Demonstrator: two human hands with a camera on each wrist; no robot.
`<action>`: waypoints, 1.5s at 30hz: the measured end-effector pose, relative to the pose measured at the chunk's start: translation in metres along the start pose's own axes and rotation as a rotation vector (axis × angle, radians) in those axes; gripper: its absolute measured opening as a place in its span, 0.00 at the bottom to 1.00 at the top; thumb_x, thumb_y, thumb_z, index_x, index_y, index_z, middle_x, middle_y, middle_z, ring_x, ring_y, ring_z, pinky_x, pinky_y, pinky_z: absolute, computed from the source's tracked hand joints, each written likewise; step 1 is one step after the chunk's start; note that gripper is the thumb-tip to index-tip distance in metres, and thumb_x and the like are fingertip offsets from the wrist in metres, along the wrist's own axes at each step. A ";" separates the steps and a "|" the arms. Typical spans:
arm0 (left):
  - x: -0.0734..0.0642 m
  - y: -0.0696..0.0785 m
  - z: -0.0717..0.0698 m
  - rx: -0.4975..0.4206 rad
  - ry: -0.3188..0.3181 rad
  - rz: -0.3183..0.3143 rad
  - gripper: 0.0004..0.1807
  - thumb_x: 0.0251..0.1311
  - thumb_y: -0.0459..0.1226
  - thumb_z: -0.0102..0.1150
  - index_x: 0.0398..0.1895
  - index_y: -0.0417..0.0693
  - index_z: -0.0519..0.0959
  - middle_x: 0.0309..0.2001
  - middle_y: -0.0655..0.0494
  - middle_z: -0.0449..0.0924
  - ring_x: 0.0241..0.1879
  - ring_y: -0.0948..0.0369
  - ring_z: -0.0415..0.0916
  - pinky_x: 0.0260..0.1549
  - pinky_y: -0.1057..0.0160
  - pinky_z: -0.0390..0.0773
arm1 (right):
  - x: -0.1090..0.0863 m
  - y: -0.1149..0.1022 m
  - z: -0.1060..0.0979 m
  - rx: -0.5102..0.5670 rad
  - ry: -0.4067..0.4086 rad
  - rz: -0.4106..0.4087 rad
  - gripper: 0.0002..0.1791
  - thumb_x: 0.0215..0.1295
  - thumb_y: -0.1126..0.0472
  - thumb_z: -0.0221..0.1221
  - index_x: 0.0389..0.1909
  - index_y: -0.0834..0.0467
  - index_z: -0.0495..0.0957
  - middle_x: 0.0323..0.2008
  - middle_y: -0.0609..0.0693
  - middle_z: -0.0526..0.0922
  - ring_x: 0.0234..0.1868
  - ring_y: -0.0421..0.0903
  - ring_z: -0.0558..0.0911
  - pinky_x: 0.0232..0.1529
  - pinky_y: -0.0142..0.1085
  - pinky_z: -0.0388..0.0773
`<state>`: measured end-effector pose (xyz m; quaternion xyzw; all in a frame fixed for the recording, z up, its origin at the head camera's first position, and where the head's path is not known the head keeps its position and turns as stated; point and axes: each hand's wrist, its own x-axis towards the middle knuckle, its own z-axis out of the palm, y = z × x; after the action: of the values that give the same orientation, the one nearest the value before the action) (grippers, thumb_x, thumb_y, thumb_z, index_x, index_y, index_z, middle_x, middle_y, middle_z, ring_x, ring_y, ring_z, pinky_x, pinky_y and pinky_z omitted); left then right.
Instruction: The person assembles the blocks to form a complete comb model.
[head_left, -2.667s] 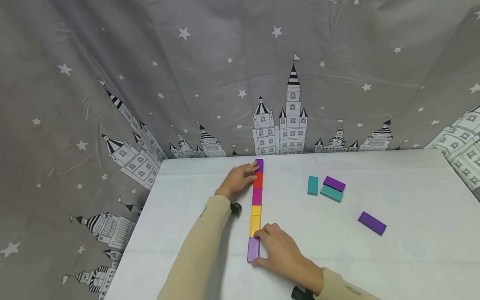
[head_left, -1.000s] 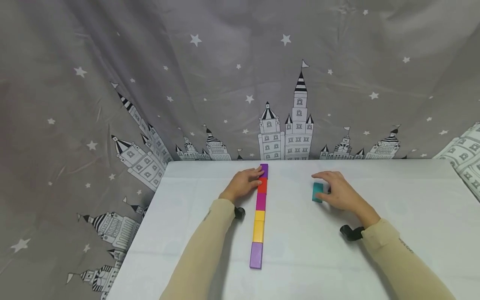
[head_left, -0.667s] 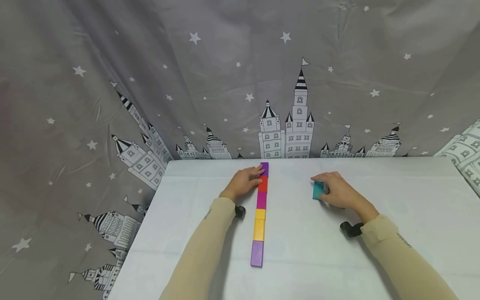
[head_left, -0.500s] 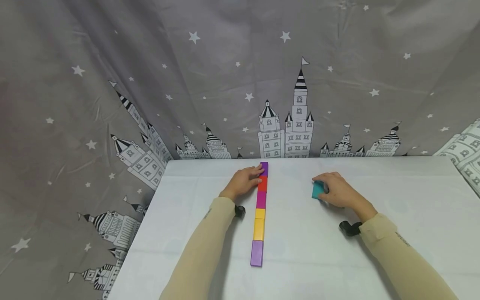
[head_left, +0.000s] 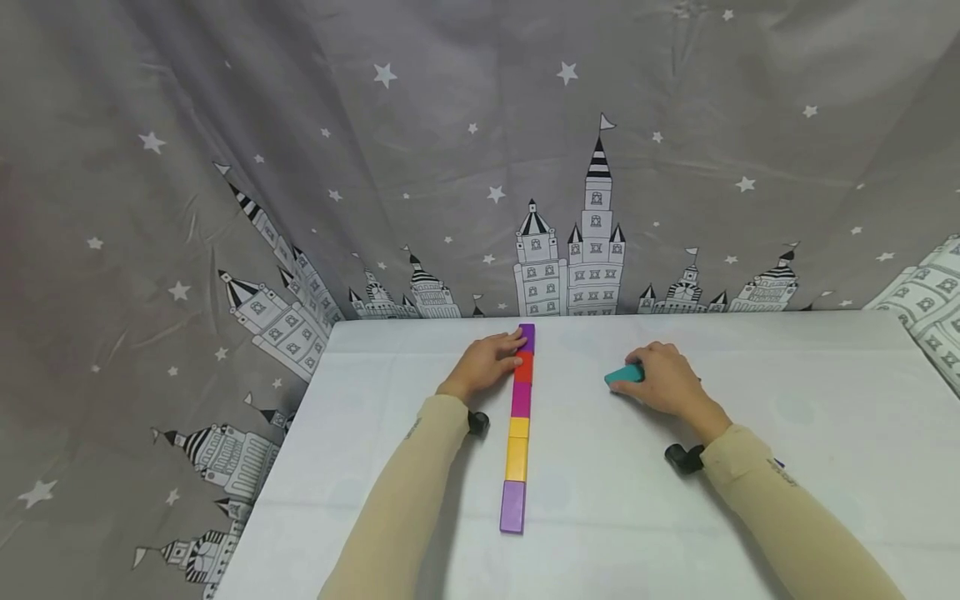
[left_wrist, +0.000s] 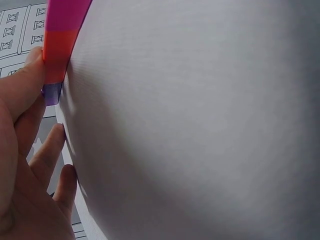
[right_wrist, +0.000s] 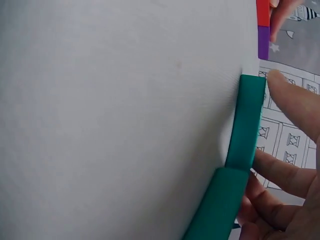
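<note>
A straight row of blocks runs away from me: light purple (head_left: 513,507), two yellow (head_left: 517,458), magenta (head_left: 521,400), red (head_left: 523,367) and dark purple (head_left: 528,336). At its far end, my left hand (head_left: 482,365) rests against the left side, thumb by the red block and a finger touching the dark purple one. To the right of the row, my right hand (head_left: 667,383) pinches a teal block (head_left: 622,376), set at a slant, between thumb and fingers. In the right wrist view a second teal block (right_wrist: 217,205) shows nearer the camera, beside the fingers.
A white cloth covers the table (head_left: 585,500). Behind it hangs a grey curtain (head_left: 450,150) printed with castles and stars. A sliver of a purple block (head_left: 779,462) peeks out beside the right sleeve. Black wrist cameras sit under both wrists.
My right hand has left the light purple block, reached right to the teal block and gripped it. The block has turned and shifted left. My left hand has stayed at the row's far end.
</note>
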<state>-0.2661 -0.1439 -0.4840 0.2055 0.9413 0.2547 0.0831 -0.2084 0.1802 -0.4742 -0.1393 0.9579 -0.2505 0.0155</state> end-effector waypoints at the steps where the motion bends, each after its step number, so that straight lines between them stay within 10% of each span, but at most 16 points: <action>1: 0.000 0.000 0.000 -0.005 0.000 0.002 0.27 0.69 0.42 0.60 0.70 0.54 0.72 0.74 0.62 0.64 0.74 0.54 0.60 0.74 0.51 0.56 | 0.000 0.001 -0.001 0.008 -0.004 0.000 0.30 0.60 0.47 0.70 0.51 0.68 0.81 0.48 0.66 0.81 0.49 0.63 0.75 0.50 0.56 0.74; 13: 0.000 0.001 0.002 -0.006 0.002 0.012 0.27 0.69 0.42 0.60 0.70 0.53 0.72 0.74 0.61 0.64 0.74 0.54 0.60 0.74 0.52 0.55 | 0.003 0.018 -0.014 0.096 -0.118 -0.055 0.28 0.56 0.64 0.71 0.57 0.69 0.78 0.55 0.67 0.80 0.60 0.68 0.72 0.64 0.63 0.67; 45: 0.000 -0.001 -0.001 0.001 -0.003 0.009 0.27 0.69 0.43 0.60 0.71 0.54 0.72 0.74 0.61 0.64 0.74 0.53 0.60 0.74 0.50 0.55 | 0.017 0.007 0.000 0.140 -0.022 -0.053 0.20 0.61 0.62 0.70 0.52 0.66 0.82 0.48 0.63 0.83 0.51 0.61 0.78 0.56 0.57 0.73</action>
<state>-0.2668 -0.1449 -0.4842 0.2102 0.9404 0.2542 0.0831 -0.2261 0.1813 -0.4768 -0.1661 0.9337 -0.3159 0.0290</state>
